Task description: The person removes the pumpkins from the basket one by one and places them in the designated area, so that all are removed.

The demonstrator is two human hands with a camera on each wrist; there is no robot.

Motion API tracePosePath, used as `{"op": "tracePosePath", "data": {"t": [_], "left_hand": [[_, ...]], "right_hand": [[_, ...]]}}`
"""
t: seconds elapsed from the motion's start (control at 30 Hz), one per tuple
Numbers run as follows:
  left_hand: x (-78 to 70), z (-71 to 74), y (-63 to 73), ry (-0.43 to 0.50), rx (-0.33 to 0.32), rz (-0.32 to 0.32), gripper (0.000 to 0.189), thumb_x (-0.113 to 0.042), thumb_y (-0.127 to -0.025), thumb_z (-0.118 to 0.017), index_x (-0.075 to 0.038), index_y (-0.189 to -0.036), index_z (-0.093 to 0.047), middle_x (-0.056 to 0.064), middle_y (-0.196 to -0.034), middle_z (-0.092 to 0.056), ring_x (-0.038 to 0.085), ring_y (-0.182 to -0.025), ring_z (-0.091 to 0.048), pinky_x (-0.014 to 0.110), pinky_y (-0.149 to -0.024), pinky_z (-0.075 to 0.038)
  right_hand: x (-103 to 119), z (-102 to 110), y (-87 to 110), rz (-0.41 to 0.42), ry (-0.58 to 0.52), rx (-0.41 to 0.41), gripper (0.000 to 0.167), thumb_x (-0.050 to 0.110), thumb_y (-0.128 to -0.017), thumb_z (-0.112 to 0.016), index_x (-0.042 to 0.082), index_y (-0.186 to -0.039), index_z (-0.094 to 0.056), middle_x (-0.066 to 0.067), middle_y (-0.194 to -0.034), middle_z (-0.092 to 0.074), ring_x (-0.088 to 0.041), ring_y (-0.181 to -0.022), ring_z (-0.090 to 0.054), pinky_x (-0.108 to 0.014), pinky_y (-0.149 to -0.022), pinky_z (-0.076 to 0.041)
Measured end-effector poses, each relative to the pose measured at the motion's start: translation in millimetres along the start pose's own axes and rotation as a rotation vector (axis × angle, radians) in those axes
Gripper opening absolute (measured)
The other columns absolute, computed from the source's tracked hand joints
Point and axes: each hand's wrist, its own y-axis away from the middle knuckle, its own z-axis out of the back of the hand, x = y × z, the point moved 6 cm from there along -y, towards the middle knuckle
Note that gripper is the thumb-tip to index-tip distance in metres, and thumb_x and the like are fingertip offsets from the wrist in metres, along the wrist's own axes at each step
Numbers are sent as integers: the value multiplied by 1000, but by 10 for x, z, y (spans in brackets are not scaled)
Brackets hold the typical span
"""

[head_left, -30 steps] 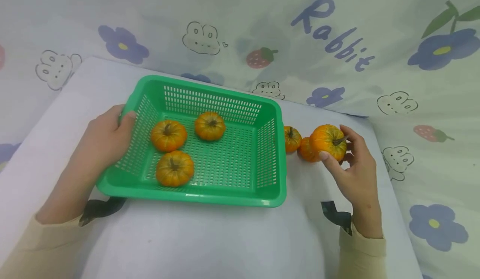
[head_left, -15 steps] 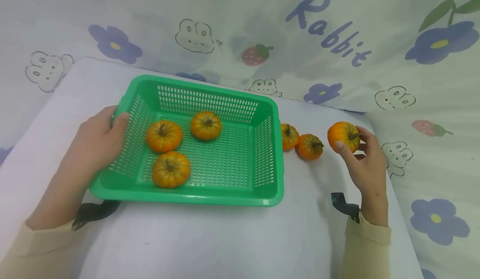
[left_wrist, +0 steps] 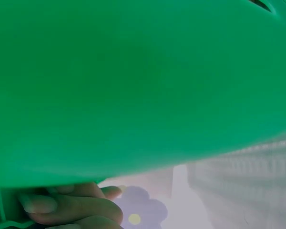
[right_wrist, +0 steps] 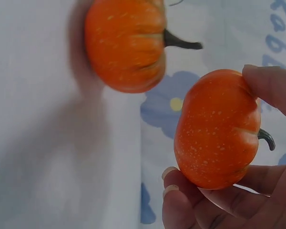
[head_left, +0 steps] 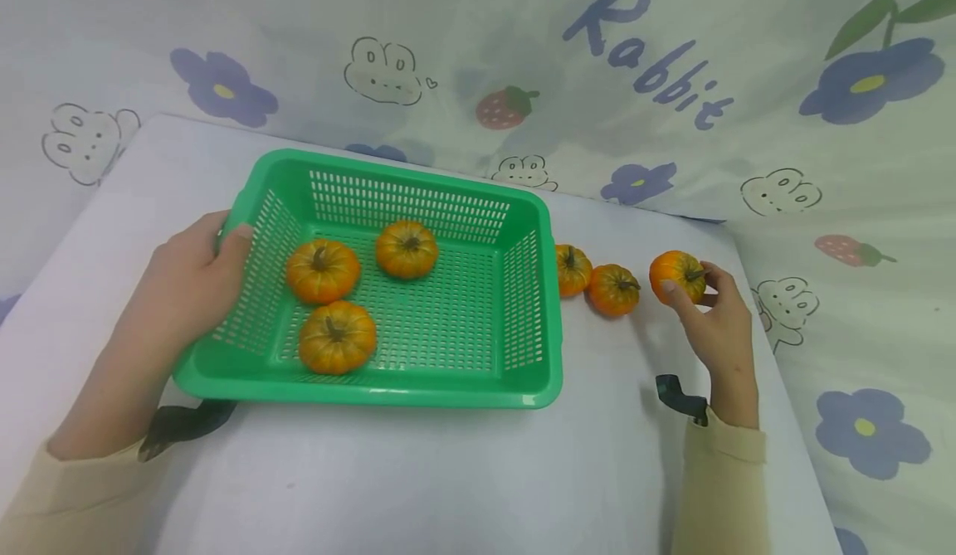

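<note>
My left hand (head_left: 197, 277) grips the left rim of a green slotted plastic basket (head_left: 366, 393), thumb over the top edge. Its other fingers (left_wrist: 81, 210) curl beneath the rim in the left wrist view. Three small orange pumpkins lie in the basket's left half: one at the back (head_left: 407, 250), one at the left (head_left: 323, 271), one in front (head_left: 338, 338). To the right, my right hand (head_left: 713, 318) holds another pumpkin (right_wrist: 219, 131) between thumb and fingers, its dark stem pointing right. A pumpkin (head_left: 613, 290) sits on the table just left of that hand.
Another pumpkin (head_left: 573, 270) stands against the basket's right side, partly hidden by the rim. A white cloth covers the table (head_left: 418, 480). Behind and to the right hangs a curtain (head_left: 448, 32) printed with rabbits, flowers and strawberries.
The right hand has carried its pumpkin rightward, away from the pumpkin it overlapped, then slightly down. The left hand keeps its grip on the basket; the whole view has shifted slightly.
</note>
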Motion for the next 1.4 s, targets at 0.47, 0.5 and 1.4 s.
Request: {"op": "tracePosePath", "data": {"t": [0.47, 0.5, 1.4], "left_hand": [[12, -11, -3, 8, 5, -1, 75, -50, -111, -21, 5, -163, -20, 32, -115, -56, 34, -74, -64, 42, -52, -54], [14, -11, -5, 7, 4, -1, 75, -49, -111, -21, 5, -162, -20, 32, -115, -56, 34, -74, -64, 42, -52, -54], [20, -10, -2, 5, -3, -9, 75, -50, -111, -21, 5, -162, -22, 31, -115, -56, 34, -76, -64, 42, -53, -54]], "right_hand": [[-255, -234, -107, -124, 1, 91, 98, 67, -98, -58, -4, -160, -30, -30, -159, -38, -48, -140, -44, -62, -110, -43], [-261, -248, -108, -127, 1, 94, 97, 66, -98, -58, -4, -160, -30, -30, -159, -38, -48, -141, -43, -62, -111, -42], [-251, -351, -113, -133, 52, 150, 110, 74, -93, -58, -2, -164, -22, -33, -159, -36, -51, -142, -40, -64, -112, -39]]}}
